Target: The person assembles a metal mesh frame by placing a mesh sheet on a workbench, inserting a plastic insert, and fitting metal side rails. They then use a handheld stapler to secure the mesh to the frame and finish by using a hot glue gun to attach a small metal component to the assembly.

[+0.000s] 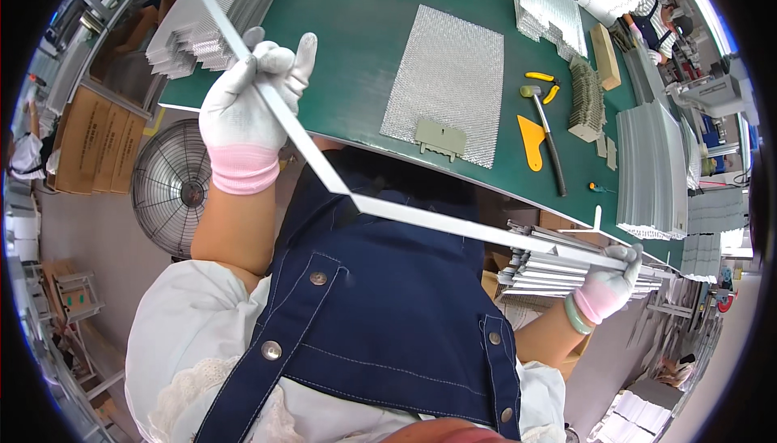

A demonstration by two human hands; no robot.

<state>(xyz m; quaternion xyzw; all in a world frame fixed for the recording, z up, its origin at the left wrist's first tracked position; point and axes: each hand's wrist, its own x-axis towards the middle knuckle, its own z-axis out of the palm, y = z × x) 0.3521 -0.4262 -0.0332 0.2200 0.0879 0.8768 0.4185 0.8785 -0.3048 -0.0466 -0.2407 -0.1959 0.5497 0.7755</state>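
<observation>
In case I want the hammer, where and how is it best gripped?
Probably around the black handle of the hammer, from the near, right side, best with the right hand once free of the white strip. The handle points toward the near edge of the green table, and the orange scraper lies close on its left.

left hand (247, 103): raised, pinching
left forearm (235, 228): near upright
right hand (611, 283): out wide, fingers curled
right forearm (552, 334): slanted outward

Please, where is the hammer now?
In the head view, the hammer lies right of centre on the table, just right of the yellow scraper and close to the pliers.
</observation>
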